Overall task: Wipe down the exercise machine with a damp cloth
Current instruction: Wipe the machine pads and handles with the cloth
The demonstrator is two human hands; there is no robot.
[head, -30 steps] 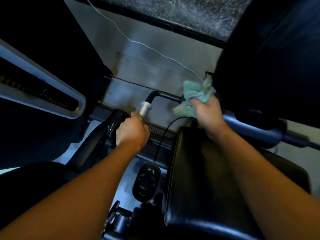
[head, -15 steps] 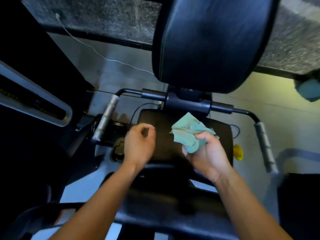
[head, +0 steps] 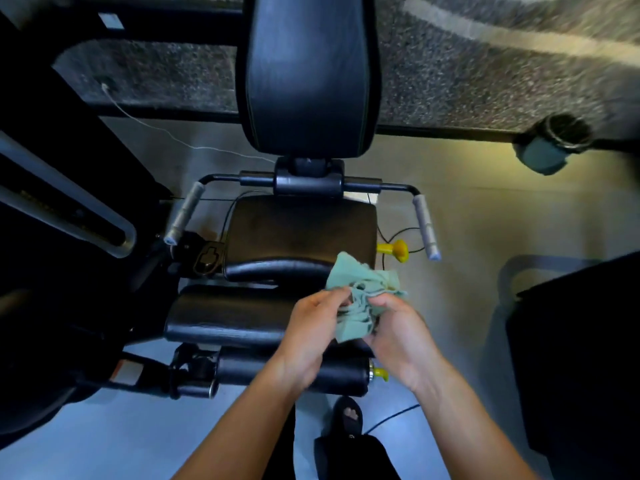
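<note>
Held the cloth [head: 360,299] bunched between both hands in front of the exercise machine [head: 301,233], above the front edge of the seat [head: 298,230] and the padded rollers [head: 228,317]. Left hand [head: 311,334] pinched one gathered edge; right hand [head: 398,337] curled its fingers [head: 381,301] round the other side. Looked light, limp and soft, likely clingy if damp, so best taken by a full handful rather than a corner, then folded to a flat pad for wiping. Nothing fragile in it. Plenty of free room over the seat and up the backrest [head: 308,74]. Tighter at the sides: grey handles [head: 183,213] jutted forward left and right, a thin cable [head: 232,209] looped by the seat, and a yellow knob [head: 393,250] stuck out just beside the cloth, all apt to snag a trailing edge. Frame [head: 62,209] crowded the left.
</note>
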